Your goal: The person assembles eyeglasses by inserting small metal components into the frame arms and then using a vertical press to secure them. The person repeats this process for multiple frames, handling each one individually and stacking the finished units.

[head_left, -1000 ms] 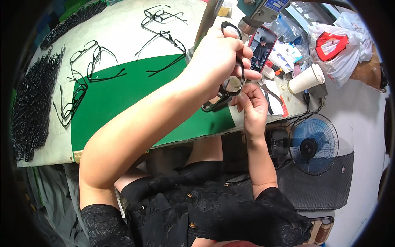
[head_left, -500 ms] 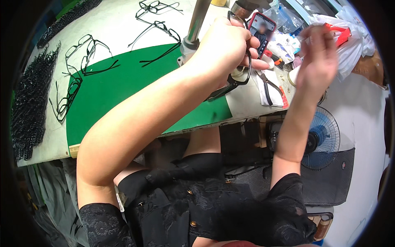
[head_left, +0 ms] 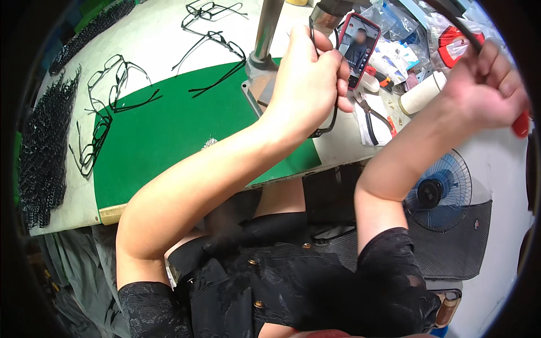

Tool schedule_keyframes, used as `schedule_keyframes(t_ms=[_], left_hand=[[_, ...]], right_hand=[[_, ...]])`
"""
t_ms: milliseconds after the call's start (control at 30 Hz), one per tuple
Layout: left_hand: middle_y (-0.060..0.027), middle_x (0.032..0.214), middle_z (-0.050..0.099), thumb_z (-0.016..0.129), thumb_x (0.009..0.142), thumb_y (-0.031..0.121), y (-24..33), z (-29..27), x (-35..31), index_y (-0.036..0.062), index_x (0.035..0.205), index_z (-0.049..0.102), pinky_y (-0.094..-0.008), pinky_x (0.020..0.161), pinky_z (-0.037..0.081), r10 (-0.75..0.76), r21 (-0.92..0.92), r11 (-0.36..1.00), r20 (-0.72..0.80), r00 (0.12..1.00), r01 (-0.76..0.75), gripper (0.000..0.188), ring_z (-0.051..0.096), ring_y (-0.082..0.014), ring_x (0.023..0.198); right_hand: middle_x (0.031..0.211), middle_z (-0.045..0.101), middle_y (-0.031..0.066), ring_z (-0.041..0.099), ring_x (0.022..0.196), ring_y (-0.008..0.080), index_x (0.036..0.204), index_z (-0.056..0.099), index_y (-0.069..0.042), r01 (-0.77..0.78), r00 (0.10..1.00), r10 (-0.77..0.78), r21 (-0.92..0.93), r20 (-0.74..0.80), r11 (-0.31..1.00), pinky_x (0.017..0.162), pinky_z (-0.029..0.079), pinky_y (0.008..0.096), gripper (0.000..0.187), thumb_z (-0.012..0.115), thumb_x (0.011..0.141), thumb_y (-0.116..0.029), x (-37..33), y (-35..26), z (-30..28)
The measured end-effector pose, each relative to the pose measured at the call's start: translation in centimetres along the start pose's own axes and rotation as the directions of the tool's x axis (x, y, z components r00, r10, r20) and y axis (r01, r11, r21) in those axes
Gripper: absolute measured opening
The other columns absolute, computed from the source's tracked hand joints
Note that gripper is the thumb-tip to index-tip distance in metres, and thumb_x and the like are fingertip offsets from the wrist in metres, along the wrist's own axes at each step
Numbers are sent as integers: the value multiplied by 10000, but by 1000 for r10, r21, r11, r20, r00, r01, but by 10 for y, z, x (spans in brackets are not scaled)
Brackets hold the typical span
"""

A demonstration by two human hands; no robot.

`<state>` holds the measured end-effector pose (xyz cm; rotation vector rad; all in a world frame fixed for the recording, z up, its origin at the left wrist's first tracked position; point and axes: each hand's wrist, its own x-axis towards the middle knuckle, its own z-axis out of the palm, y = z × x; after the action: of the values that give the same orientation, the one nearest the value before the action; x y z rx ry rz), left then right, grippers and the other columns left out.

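Note:
Closed around a black eyeglass frame [head_left: 328, 127], my left hand [head_left: 310, 76] is raised over the far edge of the green mat, beside a metal post [head_left: 266, 34]. The fingers hide much of that frame. My right hand [head_left: 487, 87] is out at the far right with its fingers curled around a dark bar [head_left: 463, 28]. A red end [head_left: 521, 124] shows below that fist. Several more black eyeglass frames [head_left: 118, 81] lie on the table to the left. A phone [head_left: 358, 50] in a red case stands just right of my left hand, its screen lit.
Dense piles of black eyeglass parts [head_left: 48, 152] line the left table edge. Pliers [head_left: 372, 118] lie on white paper near a white roll [head_left: 421, 93]. Plastic bags [head_left: 445, 34] crowd the back right. A fan [head_left: 439, 191] stands below the table edge, beside a dark mat [head_left: 456, 248].
My right hand has moved right and slightly down, from loosely raised to closed around the dark bar. My left hand, still on the eyeglass frame, has shifted slightly and turned.

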<state>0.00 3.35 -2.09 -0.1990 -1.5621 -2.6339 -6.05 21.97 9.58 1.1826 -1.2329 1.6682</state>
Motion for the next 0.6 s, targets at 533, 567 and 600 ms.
schedule_keyframes(t_ms=[533, 567, 600], left_hand=[[-72, 810, 522, 435, 985, 92, 25, -41, -44, 40, 1050, 366, -229, 487, 471, 226, 210, 940, 211, 951, -270, 108, 506, -100, 595], [-72, 804, 525, 430, 982, 66, 27, -49, -56, 34, 1062, 370, -224, 481, 462, 256, 305, 900, 209, 944, -312, 105, 502, -94, 586], [-73, 798, 529, 424, 980, 40, 28, -52, -62, 28, 1075, 373, -220, 476, 452, 287, 373, 857, 228, 930, -356, 109, 499, -89, 577]], right_hand=[[1119, 659, 118, 611, 1012, 173, 1174, 627, 1, -250, 950, 307, -457, 53, 854, 872, 472, 297, 301, 561, 917, -141, -69, -2, 45], [850, 665, 18, 556, 709, 40, 1089, 690, -65, -380, 847, 474, -349, 241, 856, 574, 398, 198, 246, 698, 848, -112, -84, -3, 74], [809, 656, -14, 550, 701, 26, 1033, 700, -62, -466, 781, 562, -345, 273, 815, 575, 382, 183, 223, 722, 825, -141, -95, -2, 90]])
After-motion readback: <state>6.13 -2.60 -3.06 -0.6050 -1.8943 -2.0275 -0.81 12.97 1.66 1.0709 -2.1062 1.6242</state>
